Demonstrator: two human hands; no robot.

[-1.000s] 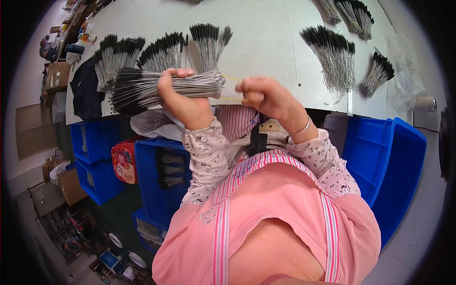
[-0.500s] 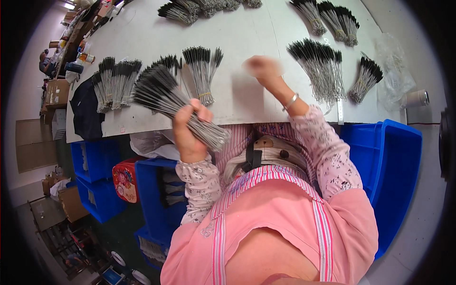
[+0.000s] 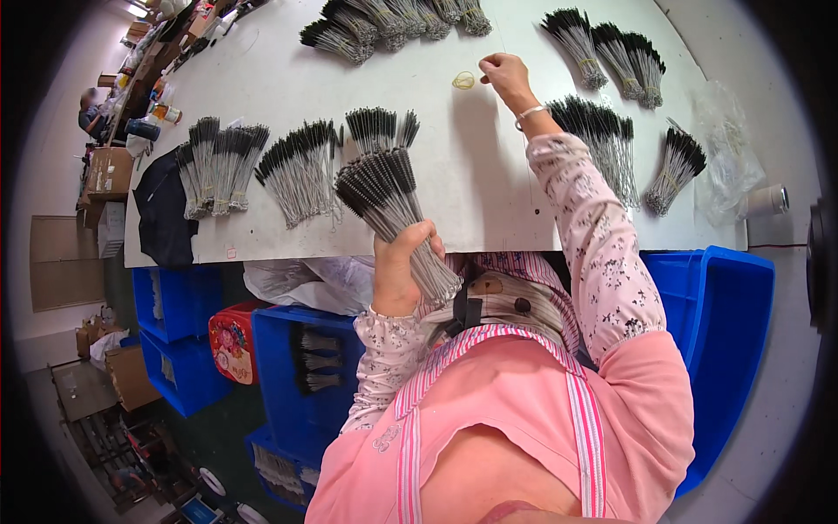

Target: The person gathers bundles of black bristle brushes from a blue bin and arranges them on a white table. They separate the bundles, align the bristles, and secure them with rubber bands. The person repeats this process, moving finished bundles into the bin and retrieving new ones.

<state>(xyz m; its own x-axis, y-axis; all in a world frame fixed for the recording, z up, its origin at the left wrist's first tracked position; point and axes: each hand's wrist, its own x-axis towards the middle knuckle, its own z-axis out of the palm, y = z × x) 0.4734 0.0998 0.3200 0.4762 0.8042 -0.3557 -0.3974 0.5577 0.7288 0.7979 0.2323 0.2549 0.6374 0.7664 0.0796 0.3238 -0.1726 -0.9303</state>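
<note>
My left hand (image 3: 403, 253) is wrapped round the wire stems of a thick bundle of thin brushes (image 3: 384, 188). Their black bristle ends point up and to the left, over the table's near edge. Farther out on the right, my right hand (image 3: 509, 77) is closed above the white table (image 3: 419, 96). Its fingertips are pinched; whatever may be between them is hidden. Thin yellow rubber bands (image 3: 463, 80) show just left of those fingers, seemingly apart from them. Behind the held bundle lies another group of brushes (image 3: 372, 129), partly covered.
Loose brushes (image 3: 301, 175) and tied bundles (image 3: 223, 166) lie at left. More bundles line the far edge (image 3: 397, 22) and right side (image 3: 594, 131). Clear plastic (image 3: 724, 140) lies far right. Blue bins (image 3: 724, 349) stand below the table on both sides, with a red container (image 3: 234, 342) at left.
My left hand has brought the bundle rightward and turned it more upright. My right hand has moved farther out across the table. Yellow rubber bands now show beside it on previously bare tabletop.
</note>
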